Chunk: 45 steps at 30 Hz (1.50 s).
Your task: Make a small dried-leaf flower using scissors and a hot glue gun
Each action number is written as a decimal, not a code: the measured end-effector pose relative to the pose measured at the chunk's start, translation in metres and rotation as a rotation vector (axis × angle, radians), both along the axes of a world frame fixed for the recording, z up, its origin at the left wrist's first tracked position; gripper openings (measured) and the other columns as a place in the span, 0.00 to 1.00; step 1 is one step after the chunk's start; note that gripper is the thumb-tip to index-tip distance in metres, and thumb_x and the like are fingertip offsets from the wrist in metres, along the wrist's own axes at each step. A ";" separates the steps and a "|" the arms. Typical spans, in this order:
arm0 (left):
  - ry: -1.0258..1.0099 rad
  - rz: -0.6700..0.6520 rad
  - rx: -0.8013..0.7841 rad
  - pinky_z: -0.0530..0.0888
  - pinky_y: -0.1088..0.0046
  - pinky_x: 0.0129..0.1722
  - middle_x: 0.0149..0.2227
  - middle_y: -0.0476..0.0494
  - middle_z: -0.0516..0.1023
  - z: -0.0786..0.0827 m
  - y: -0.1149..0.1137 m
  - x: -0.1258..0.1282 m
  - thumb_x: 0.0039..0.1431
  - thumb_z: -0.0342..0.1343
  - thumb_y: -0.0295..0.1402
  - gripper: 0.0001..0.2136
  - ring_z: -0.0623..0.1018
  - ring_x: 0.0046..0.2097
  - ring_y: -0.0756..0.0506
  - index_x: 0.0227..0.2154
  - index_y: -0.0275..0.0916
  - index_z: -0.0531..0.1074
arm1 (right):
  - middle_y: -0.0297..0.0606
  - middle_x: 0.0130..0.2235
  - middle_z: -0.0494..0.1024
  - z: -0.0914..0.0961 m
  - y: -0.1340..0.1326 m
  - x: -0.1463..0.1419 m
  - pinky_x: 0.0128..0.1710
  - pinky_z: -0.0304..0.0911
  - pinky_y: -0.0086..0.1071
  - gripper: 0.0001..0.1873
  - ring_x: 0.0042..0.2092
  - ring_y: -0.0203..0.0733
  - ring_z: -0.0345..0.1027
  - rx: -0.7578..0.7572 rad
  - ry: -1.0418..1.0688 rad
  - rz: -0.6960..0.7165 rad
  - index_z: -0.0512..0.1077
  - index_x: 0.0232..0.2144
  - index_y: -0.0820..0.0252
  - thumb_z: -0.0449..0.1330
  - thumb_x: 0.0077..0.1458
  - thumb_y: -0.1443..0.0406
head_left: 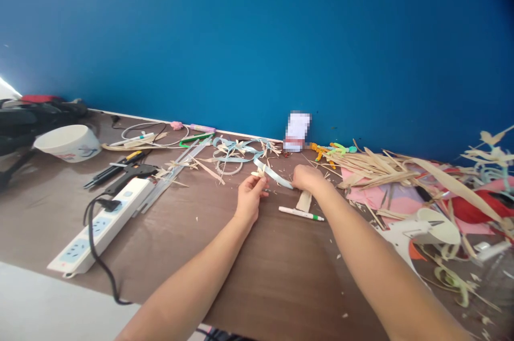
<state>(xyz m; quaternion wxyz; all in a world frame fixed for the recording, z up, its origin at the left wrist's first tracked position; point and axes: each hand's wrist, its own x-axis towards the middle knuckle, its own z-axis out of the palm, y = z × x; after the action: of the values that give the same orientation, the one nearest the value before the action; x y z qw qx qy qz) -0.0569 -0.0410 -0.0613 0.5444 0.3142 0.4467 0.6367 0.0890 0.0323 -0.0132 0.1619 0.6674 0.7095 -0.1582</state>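
Observation:
My left hand [249, 196] is closed in a pinch around a small pale piece [260, 173], perhaps dried husk; the fingers partly cover it. A light blue ribbon [273, 174] passes behind that piece and runs down to my right hand [307, 177]. The right fingers are closed at the ribbon's lower end, and their tips are hidden. Below my right wrist a flat beige husk strip [304, 201] lies on the table. Just in front of it rests a white marker with a green band [300, 213].
At left are a power strip [102, 226], a glue gun [130, 175], clear glue sticks [164, 183] and a white bowl [68, 143]. Dried husks [373, 167], pink paper [373, 194] and a white tape dispenser [405, 234] crowd the right. A blue wall [257, 46] closes the back.

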 end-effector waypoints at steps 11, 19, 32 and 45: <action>0.022 -0.006 0.002 0.67 0.82 0.21 0.30 0.46 0.73 -0.001 0.001 0.000 0.40 0.59 0.39 0.13 0.70 0.27 0.53 0.26 0.35 0.69 | 0.39 0.43 0.70 0.003 -0.001 0.007 0.39 0.64 0.39 0.12 0.40 0.40 0.67 0.041 0.093 -0.048 0.67 0.41 0.63 0.53 0.56 0.63; 0.084 -0.200 0.084 0.66 0.80 0.20 0.26 0.47 0.73 0.007 -0.009 0.008 0.43 0.59 0.37 0.10 0.70 0.24 0.53 0.25 0.34 0.70 | 0.36 0.29 0.75 0.018 0.002 0.050 0.27 0.59 0.28 0.11 0.30 0.38 0.68 0.153 0.371 -0.237 0.71 0.33 0.63 0.59 0.42 0.72; 0.194 -0.869 0.087 0.69 0.77 0.25 0.35 0.37 0.77 0.010 -0.027 0.012 0.47 0.57 0.39 0.12 0.77 0.32 0.46 0.30 0.34 0.73 | 0.38 0.31 0.75 0.043 -0.021 0.082 0.20 0.59 0.22 0.04 0.25 0.31 0.67 0.210 1.136 -0.384 0.65 0.31 0.62 0.54 0.50 0.68; 0.262 -0.737 0.215 0.61 0.65 0.50 0.48 0.38 0.71 0.006 -0.024 0.015 0.46 0.58 0.36 0.10 0.69 0.50 0.40 0.30 0.36 0.74 | 0.34 0.25 0.72 0.030 -0.031 0.080 0.18 0.56 0.23 0.05 0.21 0.31 0.64 0.296 0.793 -0.397 0.64 0.24 0.60 0.52 0.49 0.66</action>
<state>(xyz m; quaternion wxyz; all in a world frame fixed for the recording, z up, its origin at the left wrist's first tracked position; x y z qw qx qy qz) -0.0421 -0.0648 -0.0548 0.6387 0.5871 0.3006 0.3964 0.1691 0.0015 0.0167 -0.2523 0.6942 0.5900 -0.3261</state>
